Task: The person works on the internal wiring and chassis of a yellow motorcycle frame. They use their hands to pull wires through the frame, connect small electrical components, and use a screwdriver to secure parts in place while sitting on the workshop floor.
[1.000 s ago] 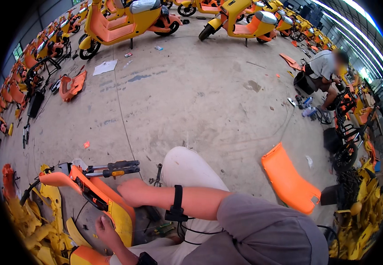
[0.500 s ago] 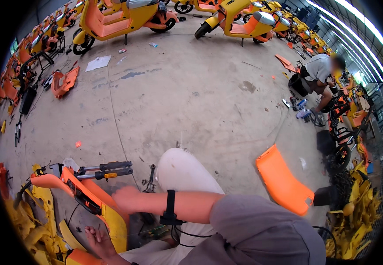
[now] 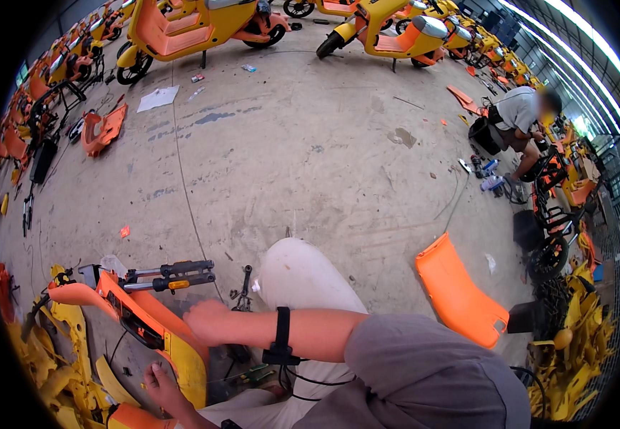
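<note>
Close by at lower left lies an orange and yellow scooter body section (image 3: 187, 363) with a dark slot in its orange part. My right hand (image 3: 206, 320) is closed in a fist against its right side; whatever the fingers grip is hidden. On the near side of the section, my left hand (image 3: 161, 388) has its fingers curled together, and anything in them is too small to name. A pair of fork tubes (image 3: 181, 270) sticks out beyond the section. Green-handled tools (image 3: 256, 375) lie on the floor below my right forearm.
An orange curved panel (image 3: 460, 293) lies to my right. Yellow body panels are piled at lower left (image 3: 70, 343) and lower right (image 3: 571, 368). A person (image 3: 517, 118) crouches at the far right beside a stripped scooter frame (image 3: 549, 189). Scooters (image 3: 202, 36) stand at the back.
My left hand has shifted slightly to the right and its fingers have turned. My right hand stays at the body section, almost in the same spot.
</note>
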Available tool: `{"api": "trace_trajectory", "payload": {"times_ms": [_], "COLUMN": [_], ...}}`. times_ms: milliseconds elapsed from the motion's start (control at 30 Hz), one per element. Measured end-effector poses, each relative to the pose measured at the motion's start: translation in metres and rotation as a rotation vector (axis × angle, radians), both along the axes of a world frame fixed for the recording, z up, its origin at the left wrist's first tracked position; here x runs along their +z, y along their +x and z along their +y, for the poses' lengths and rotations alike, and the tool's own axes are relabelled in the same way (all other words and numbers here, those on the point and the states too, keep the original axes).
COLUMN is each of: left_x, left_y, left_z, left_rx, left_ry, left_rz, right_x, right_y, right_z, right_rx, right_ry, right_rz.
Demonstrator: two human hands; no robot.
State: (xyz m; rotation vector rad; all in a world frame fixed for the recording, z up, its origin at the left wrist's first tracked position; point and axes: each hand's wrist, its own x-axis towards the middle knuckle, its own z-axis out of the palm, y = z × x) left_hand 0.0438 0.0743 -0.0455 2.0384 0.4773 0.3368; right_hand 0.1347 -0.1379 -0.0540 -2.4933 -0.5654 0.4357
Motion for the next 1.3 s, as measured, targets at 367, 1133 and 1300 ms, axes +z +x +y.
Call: {"api": "trace_trajectory", "payload": {"times_ms": [367,1133,1300], "left_x": [-0.004,-0.006,-0.004], "left_y": [0.002,0.002,0.002], "left_z": [0.008,0.013,0.008], "left_rx": [-0.009,0.08,0.038], "left_ry": [-1.118,-0.648,-0.707], "left_rz": [-0.186,-0.17,-0.175], "right_x": [-0.007,0.001,0.001], "right_y": [-0.005,-0.002,-0.004], "right_z": [0.004,0.002,0.0], "right_rx": [0.006,0.097,0.103], "right_ry": [-0.018,-0.024,-0.053], "right_rz": [0.011,0.071,0.081]}}
